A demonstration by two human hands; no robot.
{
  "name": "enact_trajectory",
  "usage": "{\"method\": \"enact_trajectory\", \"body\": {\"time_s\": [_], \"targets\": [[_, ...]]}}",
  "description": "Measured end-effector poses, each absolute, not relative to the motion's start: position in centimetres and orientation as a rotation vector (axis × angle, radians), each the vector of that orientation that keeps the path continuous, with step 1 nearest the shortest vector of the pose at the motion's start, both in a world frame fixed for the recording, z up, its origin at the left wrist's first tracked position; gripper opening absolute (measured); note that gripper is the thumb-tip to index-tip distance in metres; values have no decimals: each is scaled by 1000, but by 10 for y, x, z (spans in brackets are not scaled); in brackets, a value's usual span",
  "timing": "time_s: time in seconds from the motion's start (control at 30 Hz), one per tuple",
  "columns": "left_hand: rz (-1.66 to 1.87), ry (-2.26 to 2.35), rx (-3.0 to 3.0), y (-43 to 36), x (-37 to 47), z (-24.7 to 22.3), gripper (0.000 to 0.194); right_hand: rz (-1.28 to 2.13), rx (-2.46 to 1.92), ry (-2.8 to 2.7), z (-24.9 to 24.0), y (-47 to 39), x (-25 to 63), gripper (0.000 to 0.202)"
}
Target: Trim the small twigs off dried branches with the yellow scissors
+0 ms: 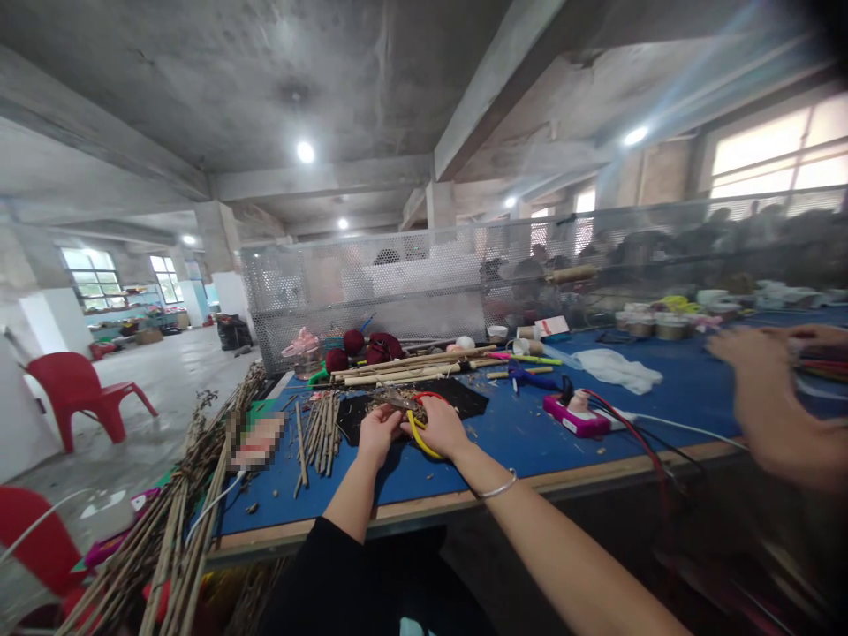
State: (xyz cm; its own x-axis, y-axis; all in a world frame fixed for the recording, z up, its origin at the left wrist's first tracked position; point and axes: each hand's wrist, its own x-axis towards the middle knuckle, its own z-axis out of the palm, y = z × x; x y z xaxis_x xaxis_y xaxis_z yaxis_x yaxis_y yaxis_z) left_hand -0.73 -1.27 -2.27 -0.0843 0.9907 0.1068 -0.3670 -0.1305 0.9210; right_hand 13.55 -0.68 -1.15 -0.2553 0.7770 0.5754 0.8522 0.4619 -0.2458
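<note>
My right hand [440, 427] is wrapped round the yellow and red handles of a pair of scissors [416, 431], whose blades point to the left. Close beside it, my left hand [376, 436] is closed near the blades, its fingertips pinched together; what they hold is too small to make out. Beneath both hands lies a black cloth [466, 399] scattered with plant cuttings. Left of the cloth, several short cut sticks [321, 435] lie side by side on the blue table [510, 459].
Long dry stalks [199, 495] lean over the table's left end. Peeled sticks [411, 367], dark red balls [353, 342] and a blue glue gun [530, 376] lie toward the back. A purple power strip [576, 417] trails cables at right, near another person's arm [768, 406]. A mesh partition [371, 274] stands behind.
</note>
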Motion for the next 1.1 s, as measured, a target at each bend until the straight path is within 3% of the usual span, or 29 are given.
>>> {"method": "enact_trajectory", "body": {"time_s": [0.63, 1.1], "targets": [[1560, 926, 923, -18, -3, -20, 38, -56, -1527, -2118, -6, -10, 136, 45], [1478, 874, 922, -18, -2, -21, 38, -152, -1385, -2119, -8, -7, 134, 47]]}}
